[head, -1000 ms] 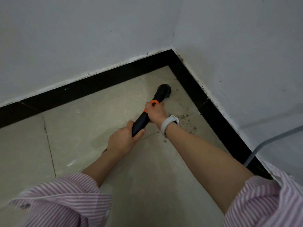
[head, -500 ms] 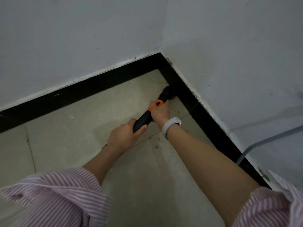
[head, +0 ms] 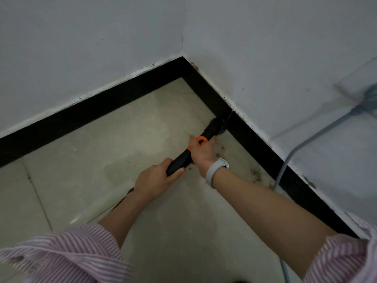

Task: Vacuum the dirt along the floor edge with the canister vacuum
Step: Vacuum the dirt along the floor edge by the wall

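A black vacuum wand [head: 179,161] with an orange ring near its tip slants across the beige floor tiles. Its round nozzle [head: 217,126] presses against the black skirting [head: 255,139] on the right wall. My right hand [head: 202,153], with a white wristband, grips the wand just behind the orange ring. Lower down the wand, my left hand [head: 156,180] is wrapped around its rear end. Dark dirt specks [head: 256,173] lie along the floor edge by the right skirting, nearer to me than the nozzle. The canister is out of view.
Two white walls meet in a corner [head: 182,56] ahead, with black skirting along both. A grey cable [head: 293,154] hangs down the right wall and runs over the skirting to the floor near my right arm.
The nozzle has slid from near the corner toward me along the right skirting. Both hands kept their grip. My view has shifted, showing more of the right wall and the cable.
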`<state>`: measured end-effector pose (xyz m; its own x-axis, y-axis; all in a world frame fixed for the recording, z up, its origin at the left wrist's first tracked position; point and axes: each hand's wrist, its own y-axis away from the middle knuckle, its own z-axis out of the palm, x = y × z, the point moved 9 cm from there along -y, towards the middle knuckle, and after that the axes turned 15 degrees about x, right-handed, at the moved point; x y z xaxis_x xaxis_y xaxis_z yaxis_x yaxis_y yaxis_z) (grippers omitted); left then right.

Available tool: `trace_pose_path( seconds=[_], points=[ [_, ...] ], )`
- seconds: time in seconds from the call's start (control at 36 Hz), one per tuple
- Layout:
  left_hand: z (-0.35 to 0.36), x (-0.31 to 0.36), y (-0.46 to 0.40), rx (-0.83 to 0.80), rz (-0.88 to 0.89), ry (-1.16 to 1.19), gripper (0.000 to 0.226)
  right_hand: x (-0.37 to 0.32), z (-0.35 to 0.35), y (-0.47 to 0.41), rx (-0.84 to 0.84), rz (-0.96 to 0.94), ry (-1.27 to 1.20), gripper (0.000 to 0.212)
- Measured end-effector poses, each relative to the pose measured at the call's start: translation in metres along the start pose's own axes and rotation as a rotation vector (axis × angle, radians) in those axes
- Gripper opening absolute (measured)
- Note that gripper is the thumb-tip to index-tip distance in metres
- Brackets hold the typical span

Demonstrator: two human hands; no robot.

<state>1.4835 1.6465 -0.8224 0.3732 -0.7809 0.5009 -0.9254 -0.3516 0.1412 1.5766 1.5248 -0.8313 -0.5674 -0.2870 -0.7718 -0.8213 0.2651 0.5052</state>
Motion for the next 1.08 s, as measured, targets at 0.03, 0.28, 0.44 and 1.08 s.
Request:
trace_pose_path(
  seconds=[0.03, 0.28, 0.44, 1.08],
  points=[
    [0.002, 0.003, 0.004, -0.005, 0.016, -0.006, 0.038, 0.005, -0.005, 0.002, 0.004, 0.015, 0.003, 0.076],
    [0.016, 0.013, 0.043, -0.081, 0.131, -0.047, 0.037, 0.050, -0.041, 0.022, 0.007, 0.204, -0.004, 0.066],
    [0.008, 0.012, 0.051, -0.049, 0.143, -0.065, 0.043, 0.051, -0.039, 0.027, -0.031, 0.206, 0.005, 0.081],
    [-0.042, -0.043, -0.027, 0.117, -0.142, -0.057, 0.043, -0.036, 0.086, -0.005, -0.247, 0.047, 0.052, 0.066]
  ],
)
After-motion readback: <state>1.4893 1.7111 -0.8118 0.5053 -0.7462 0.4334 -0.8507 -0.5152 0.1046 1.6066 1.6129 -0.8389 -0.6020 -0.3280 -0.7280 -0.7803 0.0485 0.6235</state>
